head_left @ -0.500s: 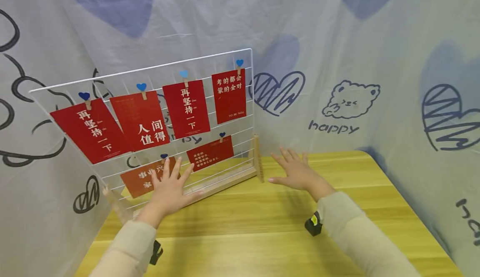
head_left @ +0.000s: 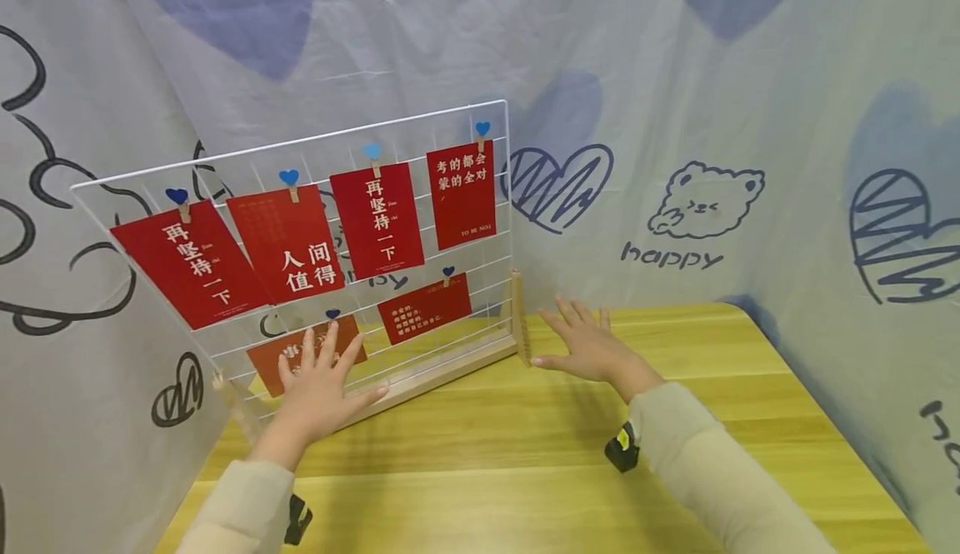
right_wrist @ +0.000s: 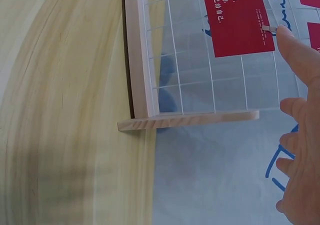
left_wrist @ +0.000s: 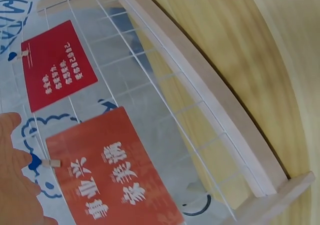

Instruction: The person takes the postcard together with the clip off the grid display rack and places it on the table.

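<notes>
A white wire grid (head_left: 442,346) stands in a wooden base (head_left: 450,368) on the table. Four red cards hang in its upper row, among them one at the right end (head_left: 462,204), each under a blue heart clothespin (head_left: 372,154). Lower down hang an orange card (left_wrist: 112,170) and a red card (head_left: 425,308). My left hand (head_left: 315,396), fingers spread, is in front of the orange card and overlaps its lower edge in the head view. To the right of the grid, my right hand (head_left: 592,346) hovers with straight, spread fingers. Neither hand holds anything.
The wooden-topped table (head_left: 675,421) extends to the right of the grid and toward me. Behind and beside it hangs a pale curtain (head_left: 675,104) with blue hearts and a bear drawing. A small black device (head_left: 622,447) sits under the right wrist.
My left hand has moved a little left and down, showing more of the space between the two lower cards. The right hand has barely shifted; the view has moved slightly.
</notes>
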A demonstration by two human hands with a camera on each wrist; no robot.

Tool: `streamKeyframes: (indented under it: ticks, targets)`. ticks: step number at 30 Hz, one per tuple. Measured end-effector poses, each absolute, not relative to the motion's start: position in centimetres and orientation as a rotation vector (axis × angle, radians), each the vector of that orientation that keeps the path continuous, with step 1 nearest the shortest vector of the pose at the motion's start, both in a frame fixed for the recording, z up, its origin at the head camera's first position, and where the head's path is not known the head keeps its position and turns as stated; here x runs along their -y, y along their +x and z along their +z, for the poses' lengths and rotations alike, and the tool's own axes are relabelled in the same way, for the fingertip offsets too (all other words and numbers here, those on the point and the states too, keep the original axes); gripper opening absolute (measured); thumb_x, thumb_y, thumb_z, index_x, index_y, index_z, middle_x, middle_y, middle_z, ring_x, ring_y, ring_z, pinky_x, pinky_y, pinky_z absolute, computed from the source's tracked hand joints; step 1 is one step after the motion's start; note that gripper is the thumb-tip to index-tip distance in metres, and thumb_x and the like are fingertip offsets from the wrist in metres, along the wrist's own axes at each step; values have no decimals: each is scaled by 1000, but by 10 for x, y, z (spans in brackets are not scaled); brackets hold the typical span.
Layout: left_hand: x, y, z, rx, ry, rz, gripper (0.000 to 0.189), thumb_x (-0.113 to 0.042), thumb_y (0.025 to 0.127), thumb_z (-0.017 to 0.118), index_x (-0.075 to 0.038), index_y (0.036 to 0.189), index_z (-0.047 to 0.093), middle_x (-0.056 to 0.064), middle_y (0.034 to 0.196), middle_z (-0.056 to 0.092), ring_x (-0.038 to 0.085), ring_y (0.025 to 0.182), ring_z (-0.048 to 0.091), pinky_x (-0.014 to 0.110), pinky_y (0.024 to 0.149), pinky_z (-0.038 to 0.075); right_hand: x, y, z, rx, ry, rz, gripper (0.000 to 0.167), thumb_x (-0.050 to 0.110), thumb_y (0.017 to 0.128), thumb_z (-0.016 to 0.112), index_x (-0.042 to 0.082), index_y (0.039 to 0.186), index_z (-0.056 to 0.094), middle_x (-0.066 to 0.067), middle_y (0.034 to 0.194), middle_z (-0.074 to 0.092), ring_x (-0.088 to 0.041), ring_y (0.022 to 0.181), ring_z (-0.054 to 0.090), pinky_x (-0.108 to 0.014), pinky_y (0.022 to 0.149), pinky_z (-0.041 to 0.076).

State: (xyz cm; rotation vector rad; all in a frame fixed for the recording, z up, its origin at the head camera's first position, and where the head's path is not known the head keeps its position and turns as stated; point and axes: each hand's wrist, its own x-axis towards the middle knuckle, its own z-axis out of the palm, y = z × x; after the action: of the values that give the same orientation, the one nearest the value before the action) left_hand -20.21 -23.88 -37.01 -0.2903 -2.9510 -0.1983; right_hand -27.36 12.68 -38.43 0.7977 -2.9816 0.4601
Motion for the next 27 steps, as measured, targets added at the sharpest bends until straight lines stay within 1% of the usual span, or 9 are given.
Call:
streamKeyframes:
  ticks: [6,9,13,20,24,27]
  targets:
    - [249,-197,-375,2972,-247,-260,85,-68,74,39,-13,137,22,18,142,2,44,123,-8,70,83,-6,-122,-276,-385,2987,803,441,81,66,76,40,17,138,20,-14,142,4,-35,127,3,-59,93,-6]
    - [252,-192,-378,2977,-229,-273,85,-67,75,39,-14,137,21,19,141,3,45,123,-8,70,82,-6,-119,-278,-385,2973,821,451,80,63,76,43,16,138,20,-14,142,5,-36,127,4,-60,93,-5]
    - [259,-188,-378,2980,-202,-288,84,-66,76,39,-13,138,20,20,141,2,46,123,-8,71,81,-6,-116,-282,-383,2967,837,453,80,62,77,43,17,138,20,-14,142,4,-36,127,3,-60,93,-6]
    - [273,-183,-383,2976,-130,-329,82,-63,78,40,-11,137,19,22,140,0,47,122,-9,71,80,-7,-110,-288,-384,2964,862,436,81,64,77,40,16,138,19,-15,141,4,-37,127,3,-60,93,-6]
    - [281,-179,-388,2979,-105,-347,83,-63,78,41,-10,138,18,22,140,-2,47,121,-12,71,80,-8,-108,-290,-388,2979,858,433,82,66,77,37,16,138,18,-14,142,3,-36,127,3,-60,93,-6]
    - [285,-177,-392,2985,-90,-370,82,-61,79,41,-11,138,14,23,140,-4,47,120,-16,71,78,-10,-108,-292,-390,2982,851,454,82,65,77,38,16,138,18,-15,142,3,-37,127,3,-60,92,-7]
